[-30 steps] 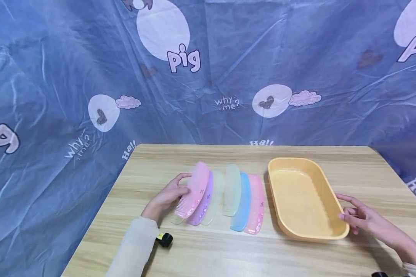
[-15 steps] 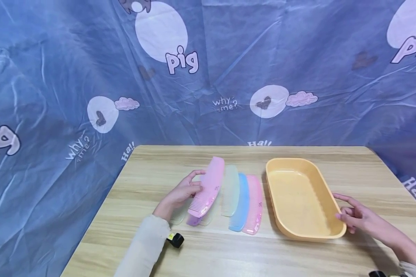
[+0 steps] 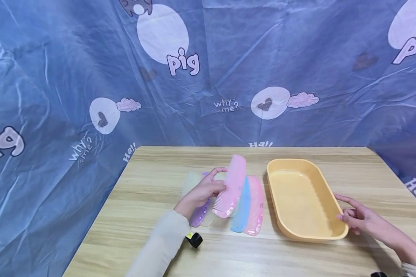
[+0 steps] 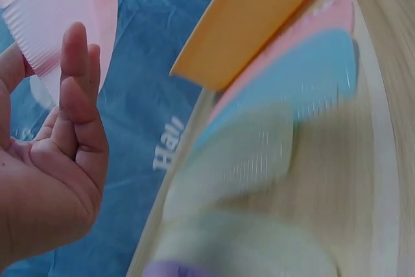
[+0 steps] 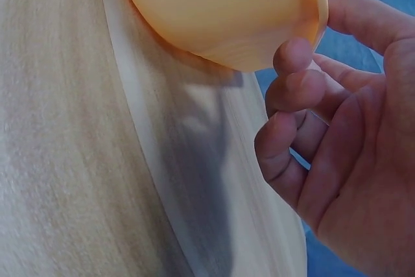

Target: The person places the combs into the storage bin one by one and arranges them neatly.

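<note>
My left hand (image 3: 202, 192) pinches the pink comb (image 3: 235, 181), raised left of the tray (image 3: 301, 204). My right hand (image 3: 363, 218), fingers loosely bent, touches the tray's right side. I'd pinch firmly, clearing the blue comb (image 3: 242, 219).

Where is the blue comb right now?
In the head view, the blue comb lies on the table, right of centre, just left of the pink comb beside the yellow tray.

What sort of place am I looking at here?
Probably a makeshift indoor work corner, perhaps for filming: a printed blue sheet hangs behind a wood-look table where combs and a tray lie.
</note>
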A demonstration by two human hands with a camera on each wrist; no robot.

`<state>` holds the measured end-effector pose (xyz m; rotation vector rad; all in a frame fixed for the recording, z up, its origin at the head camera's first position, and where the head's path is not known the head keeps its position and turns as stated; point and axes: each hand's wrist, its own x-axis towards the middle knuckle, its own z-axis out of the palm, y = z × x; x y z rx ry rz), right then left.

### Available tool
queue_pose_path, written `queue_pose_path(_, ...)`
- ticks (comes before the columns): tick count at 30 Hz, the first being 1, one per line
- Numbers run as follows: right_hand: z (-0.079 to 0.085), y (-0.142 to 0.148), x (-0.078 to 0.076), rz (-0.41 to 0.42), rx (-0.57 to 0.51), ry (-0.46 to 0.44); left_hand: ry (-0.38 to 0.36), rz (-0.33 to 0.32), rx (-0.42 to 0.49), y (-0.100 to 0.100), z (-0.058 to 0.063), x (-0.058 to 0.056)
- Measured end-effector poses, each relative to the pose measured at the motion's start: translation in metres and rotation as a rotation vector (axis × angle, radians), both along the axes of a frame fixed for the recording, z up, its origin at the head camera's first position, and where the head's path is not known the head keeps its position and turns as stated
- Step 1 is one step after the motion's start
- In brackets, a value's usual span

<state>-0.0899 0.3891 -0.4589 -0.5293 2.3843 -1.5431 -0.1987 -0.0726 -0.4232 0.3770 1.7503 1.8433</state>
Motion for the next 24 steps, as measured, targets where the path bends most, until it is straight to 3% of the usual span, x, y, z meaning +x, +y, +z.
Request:
queue_pose_path(9, -0.002, 0.002, 0.0, 0.0, -0.018, 0.006, -0.05, -0.021, 0.042, 0.044, 0.004, -0.002)
queue_pose_path(17, -0.006, 0.001, 0.002, -0.012, -0.031, 0.005, -0.147, 0.101, 0.094, 0.08, -0.004, 0.002)
queue_pose_path(24, -0.008, 0.002, 0.001, -0.027, -0.035, 0.004, -0.153, 0.165, 0.068, 0.112, -0.006, 0.001)
